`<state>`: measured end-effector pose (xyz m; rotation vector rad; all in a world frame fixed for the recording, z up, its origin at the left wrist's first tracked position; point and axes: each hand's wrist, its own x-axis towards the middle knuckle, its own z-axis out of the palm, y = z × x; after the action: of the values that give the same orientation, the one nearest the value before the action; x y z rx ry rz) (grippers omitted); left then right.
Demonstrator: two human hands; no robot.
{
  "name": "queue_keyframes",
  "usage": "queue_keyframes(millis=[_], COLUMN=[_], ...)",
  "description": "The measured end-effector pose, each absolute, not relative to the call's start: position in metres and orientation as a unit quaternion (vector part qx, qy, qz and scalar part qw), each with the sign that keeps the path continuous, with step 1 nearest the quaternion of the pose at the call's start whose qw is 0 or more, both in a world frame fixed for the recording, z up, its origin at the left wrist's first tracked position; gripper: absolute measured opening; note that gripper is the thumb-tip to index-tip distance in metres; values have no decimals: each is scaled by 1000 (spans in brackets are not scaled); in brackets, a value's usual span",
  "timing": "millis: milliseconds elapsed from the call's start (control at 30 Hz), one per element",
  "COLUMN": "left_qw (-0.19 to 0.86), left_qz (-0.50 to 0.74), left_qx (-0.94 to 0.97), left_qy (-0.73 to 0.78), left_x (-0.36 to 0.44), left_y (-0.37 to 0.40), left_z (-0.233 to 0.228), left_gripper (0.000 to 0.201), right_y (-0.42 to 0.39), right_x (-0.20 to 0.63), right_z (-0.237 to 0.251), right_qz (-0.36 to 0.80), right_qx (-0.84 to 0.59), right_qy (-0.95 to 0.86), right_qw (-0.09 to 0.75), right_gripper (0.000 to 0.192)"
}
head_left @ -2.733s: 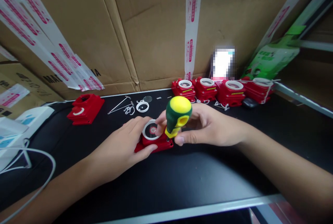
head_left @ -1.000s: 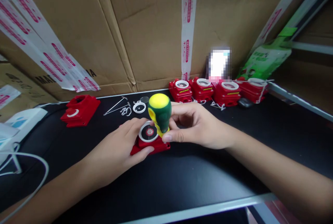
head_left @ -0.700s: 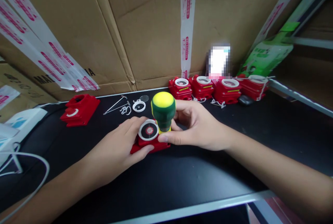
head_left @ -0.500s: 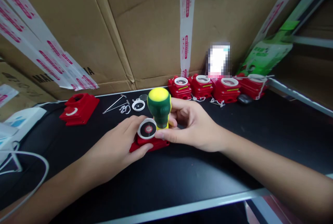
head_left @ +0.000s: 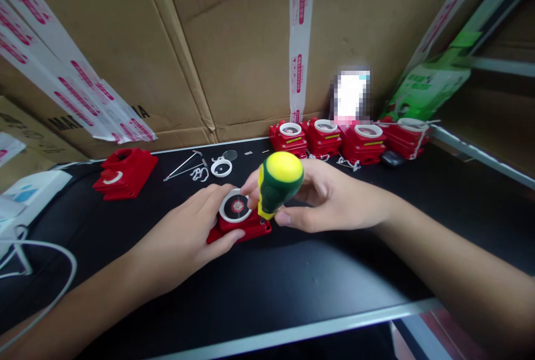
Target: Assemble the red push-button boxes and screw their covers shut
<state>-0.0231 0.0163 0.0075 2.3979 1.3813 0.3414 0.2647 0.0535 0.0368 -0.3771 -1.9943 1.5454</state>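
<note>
My left hand (head_left: 196,226) is closed around the left side of a red box (head_left: 244,230) with a round white-ringed window (head_left: 235,205) on its top. Between the fingers of my right hand (head_left: 326,195) is a screwdriver (head_left: 279,181) with a green and yellow handle, tilted with its butt up toward me. The fingertips of my right hand reach close to the right edge of the white ring; whether they touch it I cannot tell. The screwdriver's tip is hidden below its handle.
Several red boxes (head_left: 363,145) with white rings stand at the back right, before a bright phone (head_left: 350,95). Another red box (head_left: 125,173) lies left, near a metal wire piece (head_left: 181,166), a white ring (head_left: 221,168) and a clear disc (head_left: 230,155). A green-labelled bottle (head_left: 434,84) leans at right.
My right hand has moved the screwdriver to the right, off the upright, tilting its handle. My left hand still holds the red box in place.
</note>
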Motion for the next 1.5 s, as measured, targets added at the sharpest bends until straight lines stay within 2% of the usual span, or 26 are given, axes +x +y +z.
queue_keyframes(millis=[133, 567, 767, 900, 1033, 1133, 1267, 1500], left_qw=[166, 162, 179, 188, 184, 182, 174, 180], left_qz=[122, 131, 133, 122, 126, 117, 110, 97], left_qx=[851, 851, 851, 850, 849, 847, 848, 844], left_qy=[484, 481, 476, 478, 479, 486, 488, 495], left_x=[-23, -24, -23, -24, -25, -25, -25, -24], left_y=[16, 15, 15, 17, 18, 17, 16, 17], left_z=[8, 7, 8, 8, 8, 8, 8, 10], left_gripper=[55, 47, 44, 49, 53, 47, 48, 51], right_y=[56, 54, 44, 45, 53, 56, 55, 54], right_x=[268, 253, 243, 249, 261, 265, 262, 253], right_z=[38, 30, 26, 29, 33, 36, 37, 29], right_qz=[593, 588, 549, 531, 598, 630, 614, 567], right_qx=[-138, -149, -191, -198, -178, -147, -166, -187], right_qy=[-743, -702, -698, -725, -709, -698, -702, -707], right_qw=[278, 372, 418, 392, 327, 307, 321, 381], right_gripper=[24, 33, 36, 27, 37, 32, 25, 38])
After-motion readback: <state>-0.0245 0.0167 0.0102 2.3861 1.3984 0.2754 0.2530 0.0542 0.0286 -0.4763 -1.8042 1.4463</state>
